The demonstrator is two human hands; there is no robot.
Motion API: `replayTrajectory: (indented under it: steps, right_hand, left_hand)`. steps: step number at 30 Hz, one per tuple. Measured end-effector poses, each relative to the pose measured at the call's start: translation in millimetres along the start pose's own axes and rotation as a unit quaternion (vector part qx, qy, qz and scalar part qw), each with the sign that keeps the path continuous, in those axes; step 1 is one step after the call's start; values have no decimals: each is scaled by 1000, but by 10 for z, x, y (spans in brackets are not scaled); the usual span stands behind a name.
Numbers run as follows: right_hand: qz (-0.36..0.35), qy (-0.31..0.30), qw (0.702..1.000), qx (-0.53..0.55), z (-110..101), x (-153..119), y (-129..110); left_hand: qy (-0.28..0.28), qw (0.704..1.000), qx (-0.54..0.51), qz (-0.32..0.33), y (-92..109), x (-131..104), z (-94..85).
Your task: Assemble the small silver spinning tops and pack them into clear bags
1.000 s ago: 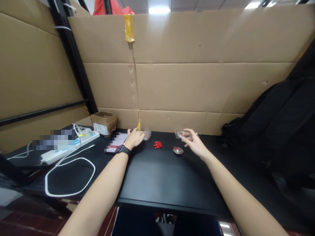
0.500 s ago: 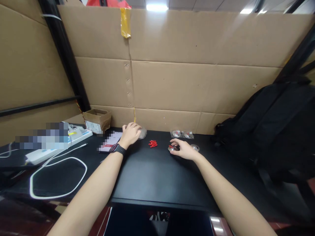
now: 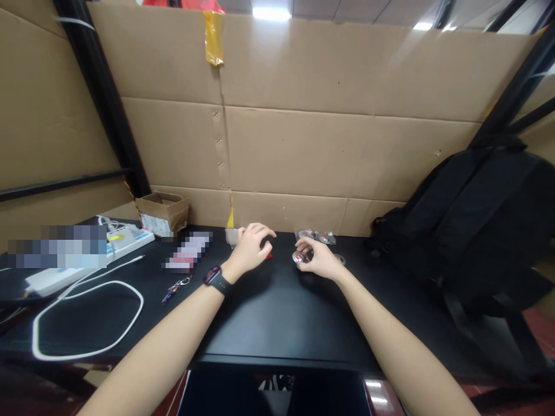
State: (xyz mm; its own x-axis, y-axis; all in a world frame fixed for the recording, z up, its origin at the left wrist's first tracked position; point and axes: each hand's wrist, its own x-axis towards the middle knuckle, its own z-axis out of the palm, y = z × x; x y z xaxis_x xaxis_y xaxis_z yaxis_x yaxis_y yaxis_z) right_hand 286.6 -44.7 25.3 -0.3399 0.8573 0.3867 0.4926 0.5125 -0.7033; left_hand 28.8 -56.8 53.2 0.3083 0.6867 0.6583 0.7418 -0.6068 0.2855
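Between the thumb and fingers of my right hand [image 3: 321,260] is a small round silvery disc with a red mark [image 3: 297,257], raised a little off the black table. My left hand [image 3: 252,247], a dark watch on its wrist, hovers with fingers curved and apart, holding nothing. Beneath and beside it, the small red pieces [image 3: 269,255] are mostly hidden. A crumpled clear plastic bag [image 3: 232,237] lies just behind my left hand. Behind the right one are shiny round pieces in clear packets [image 3: 326,237]. Another round piece [image 3: 341,259] is partly covered by my right hand.
At the left are a white power strip [image 3: 130,245], a white cable [image 3: 87,355], a small cardboard box [image 3: 163,212], a blurred-out phone-like item [image 3: 191,251] and a keychain [image 3: 176,289]. A black backpack [image 3: 472,225] stands at the right. Cardboard [image 3: 281,144] walls the back.
My left hand has moved right, from the plastic bag to over the red pieces. My right hand has lifted and tilted the round disc. The keychain has come into view.
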Motion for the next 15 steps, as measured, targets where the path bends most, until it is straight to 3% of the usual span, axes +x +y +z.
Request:
replayTrajectory:
  steps: [2, 6, 9, 15]
  right_hand:
    - [37, 35, 989, 136, -13, 9, -82]
    - [103, 57, 918, 379, -36, -15, -279]
    - [121, 35, 894, 431, -18, -46, -369]
    - [132, 10, 892, 433, 109, -72, -407]
  left_hand:
    - [-20, 998, -46, -33, 102, -29, 92]
    - [-39, 992, -110, -39, 304, -90, 206]
    - [-6, 993, -111, -25, 391, -110, 213]
    - [13, 993, -121, -3, 342, -105, 196]
